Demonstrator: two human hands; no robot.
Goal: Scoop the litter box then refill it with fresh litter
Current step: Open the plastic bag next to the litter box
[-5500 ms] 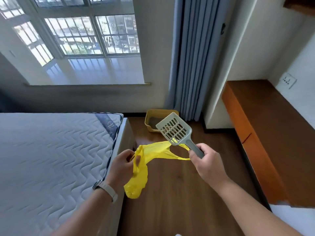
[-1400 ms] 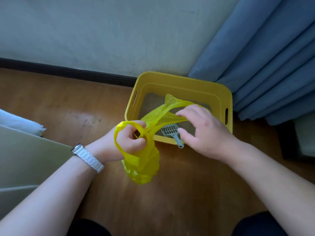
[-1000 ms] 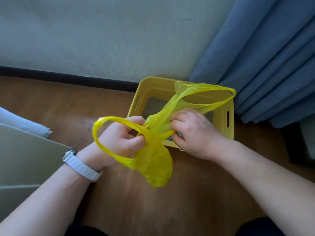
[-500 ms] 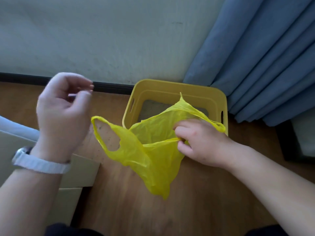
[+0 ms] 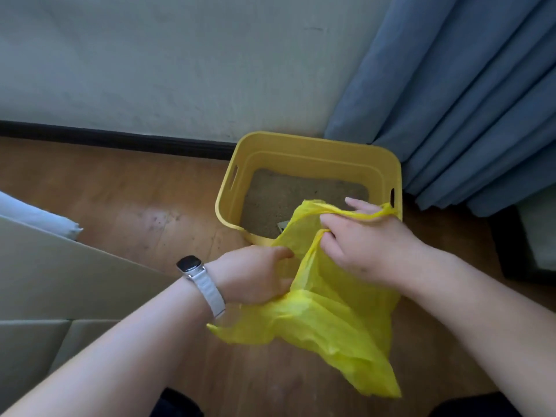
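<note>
**Yellow bag being held open in front of the litter box**

Nearest the camera, a thin yellow plastic bag [image 5: 331, 320] is hanging between the person's two forearms, its bottom drooping limp over the wooden floor [image 5: 135, 206]. The left hand [image 5: 255, 275], which is wearing a white-strapped smartwatch [image 5: 195, 269] at the wrist, is gripping the bag's near edge, with its fingertips tucked out of sight in the plastic. The right hand [image 5: 367, 245] is pinching the bag's upper rim with curled fingers, and one handle loop is lying stretched over its knuckles. What the bag is carrying cannot be told, since the folds are hiding its inside.

Just beyond the hands, the yellow litter box [image 5: 301, 142] is sitting on the floor, with slot handles cut in its side walls. Grey-brown litter [image 5: 285, 197] is covering its bottom in a shallow layer. A small grey corner [image 5: 282, 226] is showing at the near wall, mostly hidden behind the bag.

To the left, a beige panel [image 5: 60, 266] is filling the edge of the view. Farthest back, the box is standing near a black baseboard [image 5: 120, 139], and a blue curtain [image 5: 466, 100] is hanging just beside its right end.
</note>
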